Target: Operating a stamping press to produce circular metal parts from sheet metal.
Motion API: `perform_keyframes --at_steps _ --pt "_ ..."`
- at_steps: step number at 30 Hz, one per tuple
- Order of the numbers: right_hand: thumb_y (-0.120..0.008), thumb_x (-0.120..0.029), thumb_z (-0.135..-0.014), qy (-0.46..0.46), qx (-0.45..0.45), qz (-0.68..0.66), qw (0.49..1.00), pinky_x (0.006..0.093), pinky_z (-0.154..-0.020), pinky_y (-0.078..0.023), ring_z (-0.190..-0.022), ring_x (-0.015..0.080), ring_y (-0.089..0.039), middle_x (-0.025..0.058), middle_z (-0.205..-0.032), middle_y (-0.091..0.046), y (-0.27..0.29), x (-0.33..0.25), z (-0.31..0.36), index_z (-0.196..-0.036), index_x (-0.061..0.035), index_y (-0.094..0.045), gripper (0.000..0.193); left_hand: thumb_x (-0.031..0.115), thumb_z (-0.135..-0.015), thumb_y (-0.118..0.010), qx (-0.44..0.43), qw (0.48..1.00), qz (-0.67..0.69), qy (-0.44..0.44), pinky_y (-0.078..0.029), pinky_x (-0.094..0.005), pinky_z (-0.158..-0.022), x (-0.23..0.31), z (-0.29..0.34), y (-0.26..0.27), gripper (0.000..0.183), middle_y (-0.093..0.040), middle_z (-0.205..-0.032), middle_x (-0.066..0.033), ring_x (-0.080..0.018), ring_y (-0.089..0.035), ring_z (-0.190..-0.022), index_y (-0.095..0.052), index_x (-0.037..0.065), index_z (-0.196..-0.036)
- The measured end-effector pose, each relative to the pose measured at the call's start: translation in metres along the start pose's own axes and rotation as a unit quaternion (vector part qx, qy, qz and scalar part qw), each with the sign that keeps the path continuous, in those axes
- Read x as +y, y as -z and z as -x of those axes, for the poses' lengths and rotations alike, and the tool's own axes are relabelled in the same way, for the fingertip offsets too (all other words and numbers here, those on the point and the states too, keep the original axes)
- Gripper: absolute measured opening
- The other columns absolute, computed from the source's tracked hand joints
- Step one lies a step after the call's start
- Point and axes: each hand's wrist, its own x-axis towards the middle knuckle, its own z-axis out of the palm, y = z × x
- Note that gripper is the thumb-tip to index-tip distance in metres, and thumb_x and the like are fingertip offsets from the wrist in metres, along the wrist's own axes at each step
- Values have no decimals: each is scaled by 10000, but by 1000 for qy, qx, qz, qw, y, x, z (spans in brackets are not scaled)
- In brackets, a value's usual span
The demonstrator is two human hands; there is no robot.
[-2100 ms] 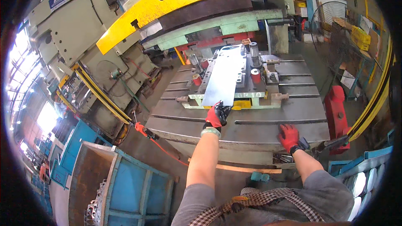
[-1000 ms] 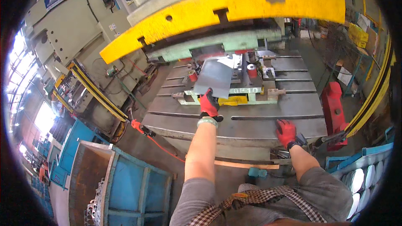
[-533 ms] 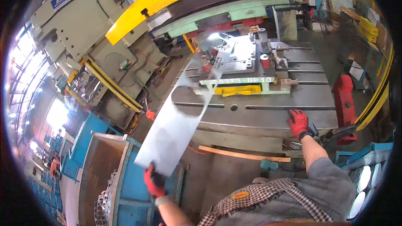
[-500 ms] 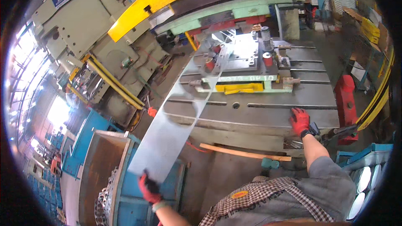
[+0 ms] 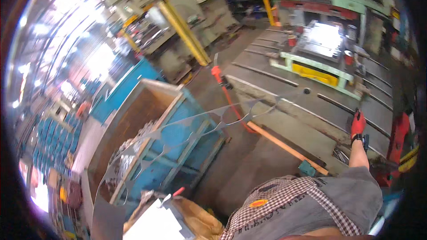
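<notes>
My right hand (image 5: 357, 124), in a red glove, rests on the front edge of the grey slotted press bed (image 5: 284, 89) with nothing in it. A long thin metal sheet (image 5: 218, 114), punched full of cut-outs, arcs through the air from the press bed down over the blue scrap bin (image 5: 178, 102) at lower left. Its lower end widens into solid plate (image 5: 104, 218) at the frame's bottom edge. My left hand is out of the picture. The die set (image 5: 324, 40) with its green and yellow base sits further back on the bed.
The bin holds bright metal scrap (image 5: 126, 160). A red hose (image 5: 229, 100) and an orange bar (image 5: 284, 146) run along the floor below the bed. A red part (image 5: 398, 138) stands at the right. White sheets (image 5: 151, 224) lie near my feet.
My view has swung left and down toward the bin. The sheet, pulled off the die by my left hand, now hangs over the bin, and that hand has left the picture. My right hand stays put.
</notes>
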Motion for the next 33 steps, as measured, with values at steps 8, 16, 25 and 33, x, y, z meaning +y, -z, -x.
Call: perform_keyframes --at_steps 8,16,25,33 --pt "-401 -23 -881 292 -261 -321 862 345 -951 -370 -1087 264 -506 143 -1171 -545 -61 -258 93 -1195 -41 -507 332 126 -733 -520 -344 843 -374 -174 -437 -340 -869 79 26 -140 389 -594 -1036 -219 -260 -579 -952 -538 -53 -1077" --pt "-494 -41 -784 454 -659 -461 382 366 -1011 -328 -1211 275 -421 145 -1326 -431 89 -413 323 -1338 -86 -361 571 89 -717 -620 -811 425 -294 -274 -457 -360 -677 -19 167 -381 311 -617 -804 -124 -309 -578 -749 -646 123 -1024" --pt "-648 -260 -789 78 -679 -364 632 337 -709 -470 -783 251 -599 92 -890 -634 63 -347 341 -1059 -26 -562 368 84 -661 -648 -757 477 -64 -442 -434 -407 -824 -84 261 -456 471 -608 -990 -146 -347 -553 -925 -565 71 -1124" --pt "-614 -345 -829 -189 -575 -463 647 226 -549 -371 -633 66 -478 -14 -765 -592 88 -344 254 -901 -77 -619 277 233 -926 -382 -745 638 -195 9 -339 -353 -1004 -352 283 -330 432 -462 -1293 -129 -227 -428 -1193 -415 4 -1291"
